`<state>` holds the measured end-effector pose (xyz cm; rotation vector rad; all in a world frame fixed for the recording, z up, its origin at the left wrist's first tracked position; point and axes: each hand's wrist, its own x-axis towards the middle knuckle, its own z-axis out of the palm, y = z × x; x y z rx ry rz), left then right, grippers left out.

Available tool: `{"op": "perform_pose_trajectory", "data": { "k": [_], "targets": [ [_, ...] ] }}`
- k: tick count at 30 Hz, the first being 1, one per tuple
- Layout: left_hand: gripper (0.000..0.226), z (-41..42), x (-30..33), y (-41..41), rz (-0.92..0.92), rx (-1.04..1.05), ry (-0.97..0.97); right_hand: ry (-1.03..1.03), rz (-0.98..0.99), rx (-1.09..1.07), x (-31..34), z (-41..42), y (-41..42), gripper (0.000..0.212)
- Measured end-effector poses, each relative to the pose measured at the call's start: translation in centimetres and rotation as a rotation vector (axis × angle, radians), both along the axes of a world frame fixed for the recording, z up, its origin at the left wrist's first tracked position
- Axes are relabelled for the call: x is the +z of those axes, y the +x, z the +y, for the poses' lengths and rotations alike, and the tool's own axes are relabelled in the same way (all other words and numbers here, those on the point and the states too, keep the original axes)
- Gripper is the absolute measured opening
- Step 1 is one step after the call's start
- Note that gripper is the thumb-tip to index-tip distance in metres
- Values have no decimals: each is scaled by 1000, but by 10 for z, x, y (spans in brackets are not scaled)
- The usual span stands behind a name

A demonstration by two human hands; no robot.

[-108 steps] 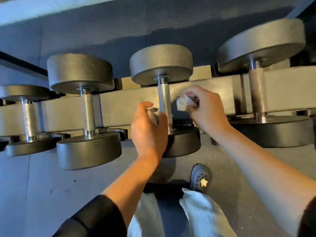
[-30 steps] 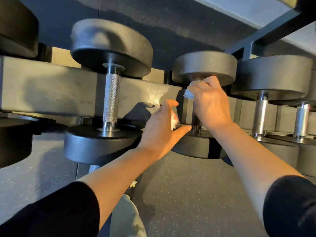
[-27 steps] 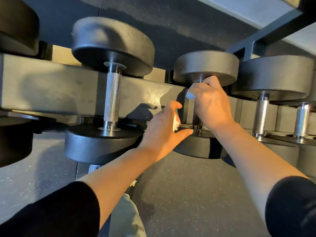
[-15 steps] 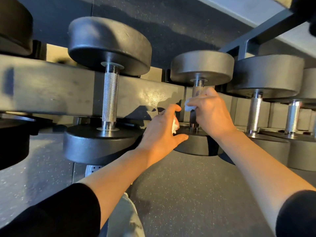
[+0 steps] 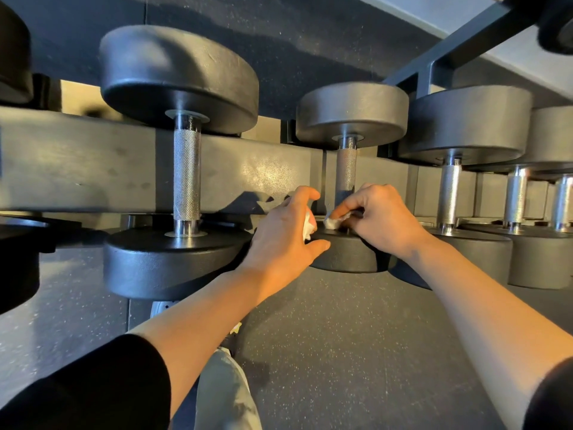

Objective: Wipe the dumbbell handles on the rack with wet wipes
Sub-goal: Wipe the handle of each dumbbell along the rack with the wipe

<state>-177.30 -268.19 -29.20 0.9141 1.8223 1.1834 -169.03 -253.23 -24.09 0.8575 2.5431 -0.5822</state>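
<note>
Several black dumbbells with knurled steel handles sit across a grey rack rail (image 5: pixel 77 169). My right hand (image 5: pixel 381 221) pinches a crumpled white wet wipe (image 5: pixel 333 221) at the bottom of the middle dumbbell's handle (image 5: pixel 346 169), just above its near head (image 5: pixel 347 252). My left hand (image 5: pixel 285 240) is beside it on the left, with another white wipe (image 5: pixel 307 226) tucked against the palm and its fingertips on the near head. The lower end of that handle is hidden behind my hands.
A larger dumbbell's handle (image 5: pixel 187 178) stands to the left, and more dumbbell handles (image 5: pixel 449 193) line up to the right. A dark frame bar (image 5: pixel 459 45) runs across the upper right. Speckled rubber floor (image 5: pixel 341 352) lies below, with my trouser leg (image 5: pixel 226 395) at the bottom.
My right hand has slid down the middle handle from just under the far head to its near end, carrying the wipe. The left hand has stayed beside the near head.
</note>
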Motion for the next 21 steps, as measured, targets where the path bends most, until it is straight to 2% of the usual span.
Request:
{"op": "perform_pose_trajectory", "data": {
  "k": [2, 5, 7, 16, 21],
  "targets": [
    [67, 0, 0, 0, -2, 0, -4, 56, 120, -25, 0, 1, 1, 26],
    [67, -1, 0, 0, -7, -4, -2, 278, 409, -114, -3, 14, -6, 26],
    [66, -1, -1, 0, 1, -4, 1, 395, 490, -152, -8, 26, -15, 27],
    [64, 0, -3, 2, -1, 19, 4, 295, 420, -63, -19, 30, -5, 21],
    [62, -1, -4, 1, -4, 13, -1, 68, 289, -104, -13, 16, 21, 23]
  ]
}}
